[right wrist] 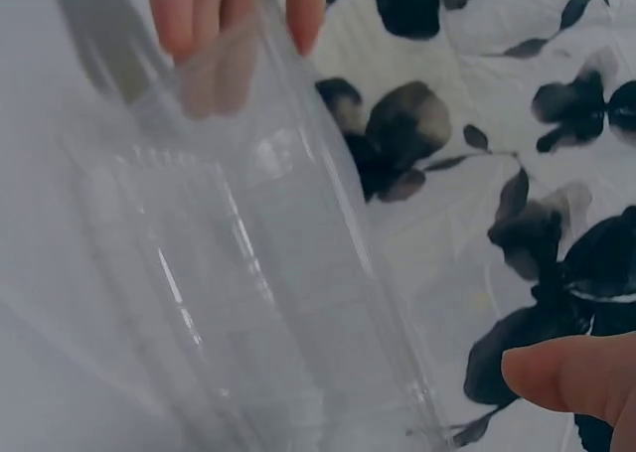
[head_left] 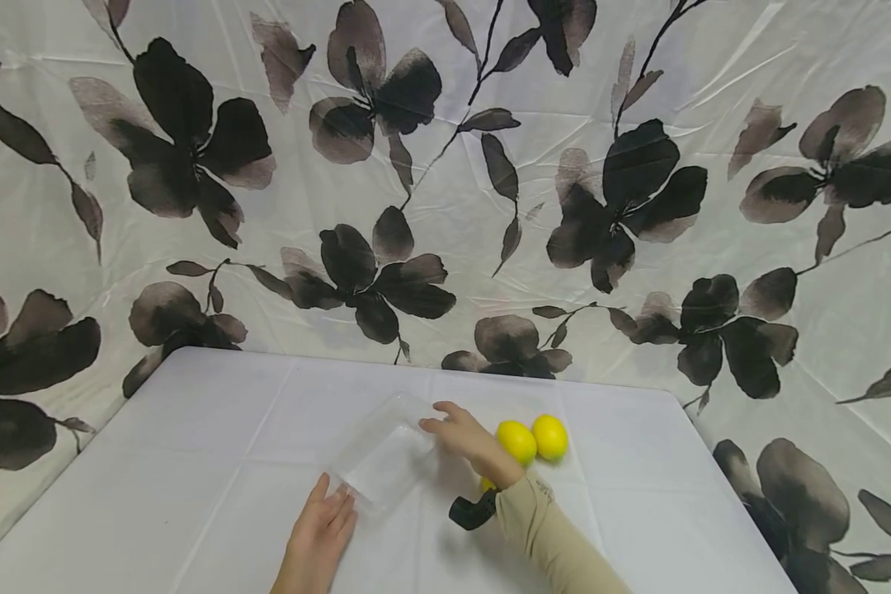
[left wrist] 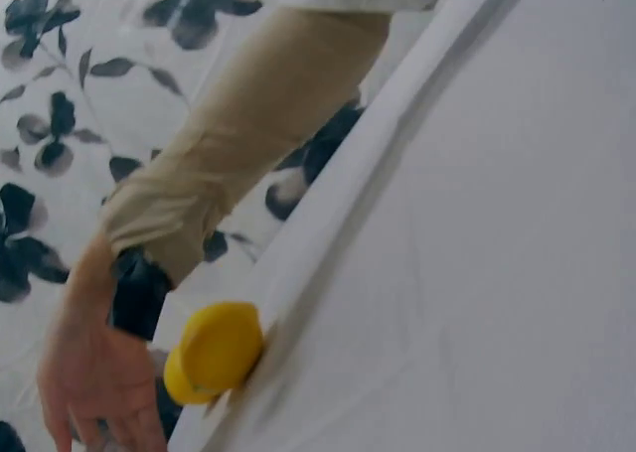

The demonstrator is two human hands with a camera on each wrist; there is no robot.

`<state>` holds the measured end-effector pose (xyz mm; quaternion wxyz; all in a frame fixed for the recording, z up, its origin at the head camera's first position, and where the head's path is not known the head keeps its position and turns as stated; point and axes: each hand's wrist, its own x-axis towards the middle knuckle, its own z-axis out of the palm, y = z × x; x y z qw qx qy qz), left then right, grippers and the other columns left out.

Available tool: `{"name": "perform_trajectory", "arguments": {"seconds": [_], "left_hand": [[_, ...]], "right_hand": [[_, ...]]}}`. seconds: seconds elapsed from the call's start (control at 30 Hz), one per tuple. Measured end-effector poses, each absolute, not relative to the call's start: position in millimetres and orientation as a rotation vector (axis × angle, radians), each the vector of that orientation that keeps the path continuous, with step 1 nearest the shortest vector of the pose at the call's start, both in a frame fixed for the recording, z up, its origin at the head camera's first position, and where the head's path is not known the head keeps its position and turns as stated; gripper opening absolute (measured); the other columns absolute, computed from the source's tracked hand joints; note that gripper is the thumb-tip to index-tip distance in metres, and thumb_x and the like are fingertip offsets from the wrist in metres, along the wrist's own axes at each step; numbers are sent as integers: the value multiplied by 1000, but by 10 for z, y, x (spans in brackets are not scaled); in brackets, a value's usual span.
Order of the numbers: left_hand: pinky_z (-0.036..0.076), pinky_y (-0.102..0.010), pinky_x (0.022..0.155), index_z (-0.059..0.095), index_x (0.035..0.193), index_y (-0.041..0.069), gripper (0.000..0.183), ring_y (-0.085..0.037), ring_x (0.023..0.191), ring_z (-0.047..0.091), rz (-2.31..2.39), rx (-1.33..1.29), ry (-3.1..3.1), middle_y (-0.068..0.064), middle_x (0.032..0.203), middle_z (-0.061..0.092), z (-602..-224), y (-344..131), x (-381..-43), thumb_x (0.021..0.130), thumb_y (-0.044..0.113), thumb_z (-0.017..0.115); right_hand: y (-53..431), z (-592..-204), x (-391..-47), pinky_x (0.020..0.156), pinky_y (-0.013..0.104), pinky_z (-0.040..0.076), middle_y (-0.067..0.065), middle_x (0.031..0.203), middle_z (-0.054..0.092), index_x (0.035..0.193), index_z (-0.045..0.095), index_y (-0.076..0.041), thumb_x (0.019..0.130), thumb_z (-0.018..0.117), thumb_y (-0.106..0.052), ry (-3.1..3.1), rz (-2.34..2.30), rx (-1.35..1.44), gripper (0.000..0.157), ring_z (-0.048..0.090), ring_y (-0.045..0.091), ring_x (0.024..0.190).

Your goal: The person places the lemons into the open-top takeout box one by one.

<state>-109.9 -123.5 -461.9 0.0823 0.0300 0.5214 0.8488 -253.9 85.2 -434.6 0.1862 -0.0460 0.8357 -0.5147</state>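
Probably the clear, rectangular plastic container point(head_left: 386, 462) weighs very little. Its thin, glossy walls look likely to flex or buckle under a hard squeeze, and the smooth plastic may slide on bare skin, so a light hold at opposite rims or corners, where the folded edges should be stiffest, seems wisest; pressing on the middle of a wall could dent it.

It sits around the middle of the white, cloth-covered surface point(head_left: 156, 462), set at a slant between the two hands. The left hand point(head_left: 322, 524) is at its near left corner, palm turned up. From the right wrist view, three straight fingers point(right wrist: 214, 84) of that hand show through the plastic and the thumb lies on the other side of the corner; whether they actually pinch, I cannot tell.

At the far right corner is the right hand point(head_left: 468, 437), digits apart, with the thumb point(right wrist: 566, 377) standing clear of the plastic in the right wrist view. Just beyond that wrist are two bright yellow, lemon-shaped fruits point(head_left: 516, 444) side by side, while part of a third yellow fruit point(head_left: 486, 485) peeks out beneath it.
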Motion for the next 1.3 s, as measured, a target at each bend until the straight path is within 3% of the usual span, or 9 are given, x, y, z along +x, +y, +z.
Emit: {"name": "perform_trajectory", "arguments": {"seconds": [0.37,0.6,0.63,0.73,0.8,0.87,1.0,1.17,1.3], "left_hand": [[-5,-50,115,-45,135,-2,76,-50,140,-24,2659,194,1057,-39,145,-36,-4812,-982,-1015,105,25,19],[5,-41,121,-45,140,11,104,-37,147,-16,2612,-6,598,-25,156,-30,-4913,-819,-1001,100,18,51],[8,-40,121,-44,141,11,107,-37,149,-7,2589,-28,591,-24,158,-27,-4912,-808,-995,98,17,54],[13,-40,122,-42,142,9,113,-32,145,32,2517,-47,607,-30,156,21,-4898,-802,-964,96,20,60],[16,-39,122,-42,142,7,113,-21,131,49,2482,-4,656,-15,140,50,-4882,-808,-933,97,25,60],[21,-39,121,-41,142,5,110,-16,123,55,2470,28,697,2,127,58,-4860,-813,-895,99,29,58],[25,-41,119,-38,143,0,101,-26,135,47,2459,51,798,-12,140,52,-4833,-818,-829,102,30,49],[25,-47,118,-24,147,-10,87,-34,141,38,2378,62,958,-29,158,22,-4840,-833,-781,103,33,38],[29,-47,117,-5,149,-17,77,-34,138,43,2332,136,999,-31,155,26,-4785,-854,-789,103,30,36]], "right_hand": [[1008,-4309,-2770,98,45,51,21,144,48,144,49,-2,98,58,-30,2372,-1313,-175,54,58,33,111],[1074,-4306,-2909,94,45,52,19,143,51,142,53,-5,99,57,-30,2414,-1191,-267,50,59,32,113],[1077,-4302,-2925,94,45,52,18,143,51,142,53,-6,99,57,-30,2410,-1174,-279,50,59,31,112],[1079,-4291,-2960,95,47,51,16,142,52,142,54,-7,99,56,-31,2402,-1131,-310,49,59,29,111],[1080,-4284,-2972,96,48,51,16,142,52,141,54,-8,99,55,-31,2402,-1111,-324,48,60,28,110],[1074,-4281,-2978,96,48,50,15,142,53,140,55,-9,99,56,-31,2401,-1102,-326,47,60,28,109],[1073,-4288,-2981,97,47,50,15,141,54,141,55,-9,100,55,-32,2401,-1094,-332,47,61,27,109],[1085,-4261,-2949,98,48,50,20,142,52,146,46,-6,101,53,-34,2419,-1105,-362,53,59,31,115],[1120,-4185,-2883,105,53,43,22,144,49,150,41,-9,100,53,-40,2476,-1114,-344,60,53,36,125]]}}
